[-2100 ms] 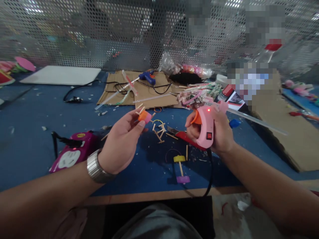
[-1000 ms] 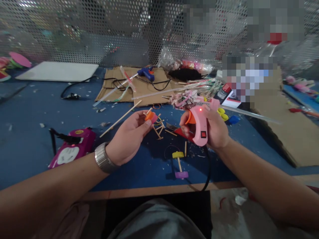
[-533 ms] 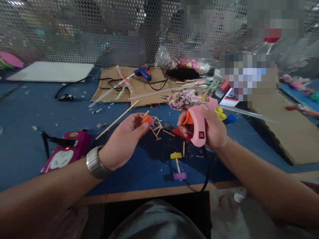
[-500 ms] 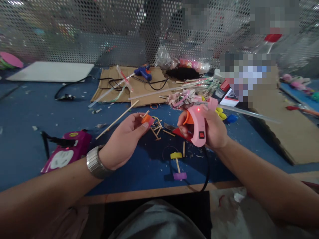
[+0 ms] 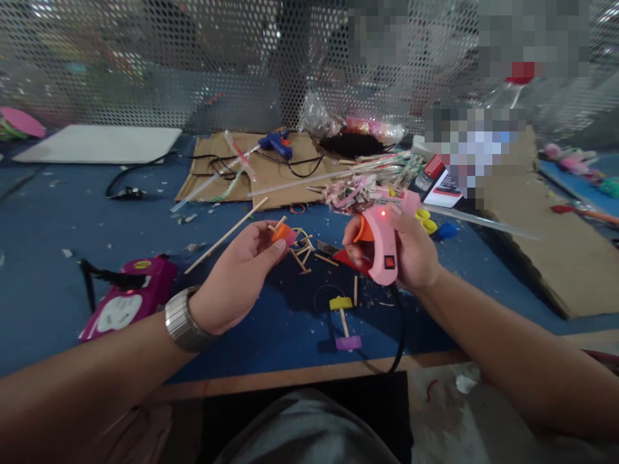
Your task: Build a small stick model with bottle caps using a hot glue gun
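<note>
Between the thumb and fingers of my left hand point(image 5: 242, 274) is an orange and pink bottle cap piece point(image 5: 284, 236) with a short wooden stick through it. My right hand point(image 5: 416, 248) is closed round a pink glue gun point(image 5: 384, 248) with an orange trigger and a lit red light. A frame of small wooden sticks point(image 5: 302, 251) lies just beyond my left hand. Near my right fingers rests a red-handled knife point(image 5: 338, 253), partly hidden. Closer to me stand a yellow cap point(image 5: 341, 303) and a purple cap point(image 5: 348, 343) joined by a stick.
A magenta power strip point(image 5: 130, 296) sits at the left, and a long wooden stick point(image 5: 226, 235) lies nearby. Farther back, a blue glue gun point(image 5: 276, 144) rests on cardboard point(image 5: 294, 177). More cardboard point(image 5: 561, 258) lies at the right. A perforated metal screen point(image 5: 217, 71) stands behind.
The view has shifted very slightly. Both hands keep their holds on the cap piece and the glue gun, with hardly any movement.
</note>
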